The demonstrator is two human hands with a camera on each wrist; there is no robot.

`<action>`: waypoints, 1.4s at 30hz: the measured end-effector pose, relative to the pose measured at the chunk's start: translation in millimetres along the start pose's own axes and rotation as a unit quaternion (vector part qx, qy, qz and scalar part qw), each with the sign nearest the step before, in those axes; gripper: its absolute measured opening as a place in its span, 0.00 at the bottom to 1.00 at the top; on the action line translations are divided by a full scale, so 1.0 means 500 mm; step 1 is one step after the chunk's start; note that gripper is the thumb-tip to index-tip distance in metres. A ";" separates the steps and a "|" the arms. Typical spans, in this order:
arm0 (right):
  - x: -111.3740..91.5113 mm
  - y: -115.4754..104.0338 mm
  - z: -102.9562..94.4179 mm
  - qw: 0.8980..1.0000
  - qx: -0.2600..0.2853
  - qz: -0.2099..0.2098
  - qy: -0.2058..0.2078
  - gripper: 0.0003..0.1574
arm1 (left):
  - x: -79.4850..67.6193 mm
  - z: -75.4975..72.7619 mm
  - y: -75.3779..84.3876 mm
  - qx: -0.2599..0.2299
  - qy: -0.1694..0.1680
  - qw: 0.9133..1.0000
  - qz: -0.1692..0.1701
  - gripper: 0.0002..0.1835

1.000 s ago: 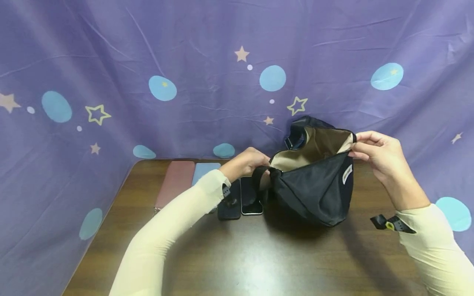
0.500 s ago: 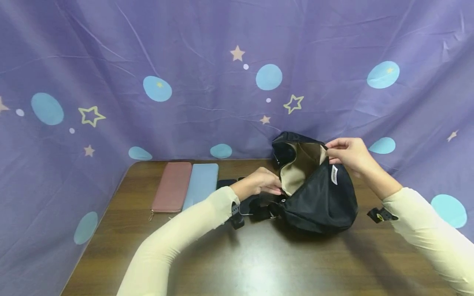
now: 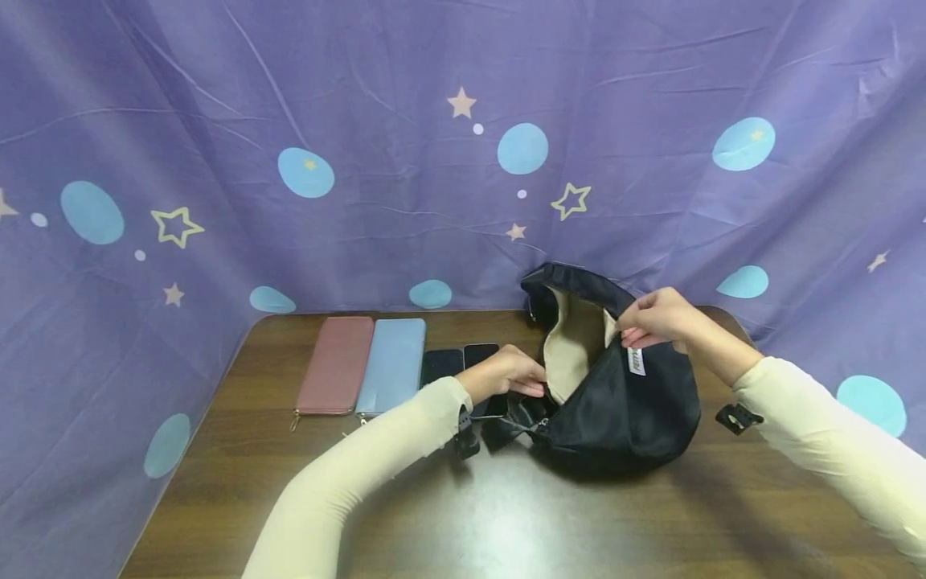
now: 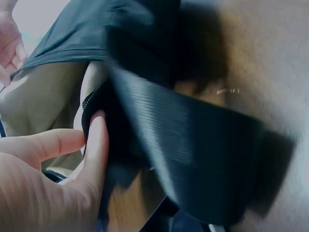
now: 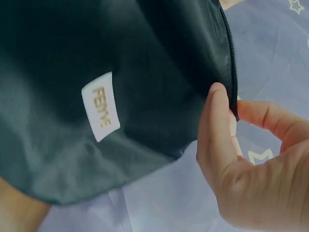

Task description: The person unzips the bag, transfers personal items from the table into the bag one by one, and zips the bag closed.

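Pinched rim [image 5: 232,58] of bag [image 3: 654,410] at opposite ends with left hand [image 3: 510,372] and right hand [image 3: 661,316]. Had it, unzipped, right of phone [image 3: 481,351] and wallets [image 3: 336,366], toward back of table [image 3: 405,515]. Looked like opening step; called next for wide, steady hold.

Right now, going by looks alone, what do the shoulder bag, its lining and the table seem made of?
Shoulder bag: probably nylon-like fabric; soft sheen, creases.
Lining: thin beige cloth, fairly matte, bending softly.
Table: wood or wood-look laminate; brown grain, glossy glare.

The beige-lined black bag [image 3: 608,422] gapes unzipped on the wooden table [image 3: 615,535].
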State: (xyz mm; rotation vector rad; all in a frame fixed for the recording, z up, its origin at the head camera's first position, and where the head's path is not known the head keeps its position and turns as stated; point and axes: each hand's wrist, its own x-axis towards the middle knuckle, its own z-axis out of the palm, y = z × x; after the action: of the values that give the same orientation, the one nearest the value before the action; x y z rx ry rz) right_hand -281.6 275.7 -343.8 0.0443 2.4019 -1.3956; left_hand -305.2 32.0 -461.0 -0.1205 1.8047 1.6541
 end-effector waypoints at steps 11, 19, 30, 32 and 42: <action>0.014 0.007 0.017 0.979 0.149 0.044 -0.130 0.04 | 0.013 0.010 -0.012 -0.024 0.028 0.999 0.017 0.12; 0.001 0.032 -0.021 0.977 0.144 0.045 -0.152 0.17 | 0.039 -0.025 -0.035 -0.025 0.068 0.997 0.003 0.14; 0.006 0.044 -0.039 0.977 0.159 0.046 -0.133 0.16 | 0.060 -0.037 -0.038 -0.036 0.078 0.996 -0.013 0.12; 0.014 0.045 -0.031 0.977 0.157 0.048 -0.133 0.15 | 0.064 -0.036 -0.036 -0.034 0.072 0.997 -0.016 0.09; 0.057 0.043 0.008 0.977 0.151 0.058 -0.142 0.08 | 0.078 -0.022 -0.022 -0.023 0.081 0.996 -0.014 0.08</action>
State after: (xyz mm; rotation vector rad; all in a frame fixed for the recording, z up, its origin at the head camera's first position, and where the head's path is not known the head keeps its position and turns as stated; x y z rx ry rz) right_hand -302.4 278.9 -372.9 0.0571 1.9137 -1.5806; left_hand -334.0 34.4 -491.2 -0.3074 1.8749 1.7084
